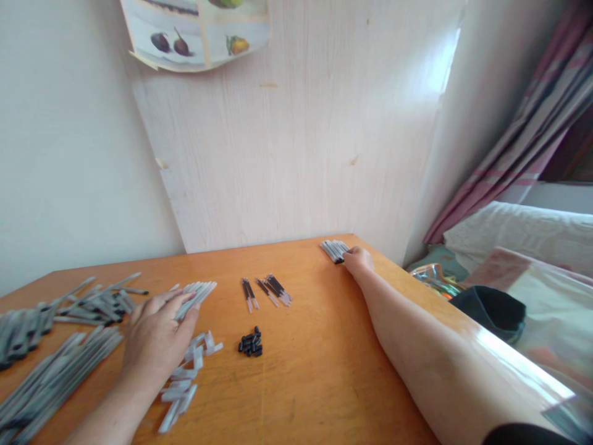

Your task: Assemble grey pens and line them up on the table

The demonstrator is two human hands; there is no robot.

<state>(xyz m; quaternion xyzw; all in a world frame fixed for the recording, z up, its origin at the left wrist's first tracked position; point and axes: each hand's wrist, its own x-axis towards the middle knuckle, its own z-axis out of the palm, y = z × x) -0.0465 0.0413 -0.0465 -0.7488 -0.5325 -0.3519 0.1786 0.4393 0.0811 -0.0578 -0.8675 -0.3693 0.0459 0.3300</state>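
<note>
On the left, my left hand is closed over a bunch of clear pen barrels, thumb on the near side and fingers along the far side. My right hand reaches to the far right of the table, with its fingers pinched at the end of a row of pens with dark tips. Whatever the right fingertips grip is mostly hidden, but it looks like the outermost pen. Clear pen caps lie beside my left hand. Small black plugs form a pile at mid-table.
Behind the plugs lie two groups of dark ink refills, a small one and a larger one. Loose pens and long bundles cover the left side. The wooden table meets a wall panel; a black container stands off its right edge.
</note>
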